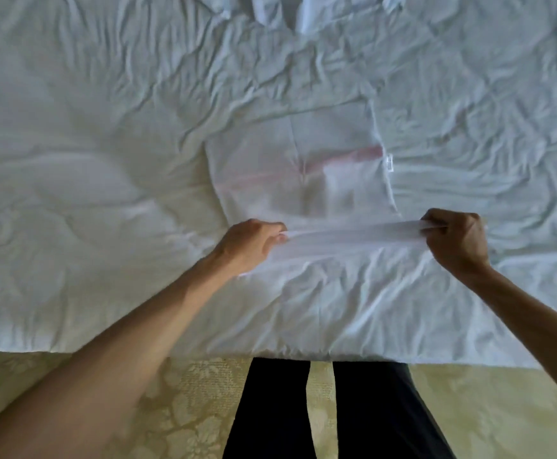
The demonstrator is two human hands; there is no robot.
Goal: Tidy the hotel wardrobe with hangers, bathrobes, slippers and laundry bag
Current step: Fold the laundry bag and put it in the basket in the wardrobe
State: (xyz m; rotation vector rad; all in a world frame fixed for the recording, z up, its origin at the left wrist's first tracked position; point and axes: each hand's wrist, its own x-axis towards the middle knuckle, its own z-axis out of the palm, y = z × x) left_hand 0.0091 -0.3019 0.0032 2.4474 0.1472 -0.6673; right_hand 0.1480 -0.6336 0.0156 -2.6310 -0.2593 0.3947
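Observation:
A thin white laundry bag (303,173) with a faint pink band across it lies flat on the white bed (88,160), in the middle of the view. Its near edge is lifted and stretched tight between my hands. My left hand (249,241) pinches the left corner of that edge. My right hand (454,235) pinches the right corner, a little higher. A small white tag shows on the bag's right seam. The picture is slightly blurred around the bag.
More white fabric (303,14) lies bunched at the far edge of the bed. The bed's near edge runs across the lower view, above a patterned cream carpet (171,409) and my dark trouser legs (336,409).

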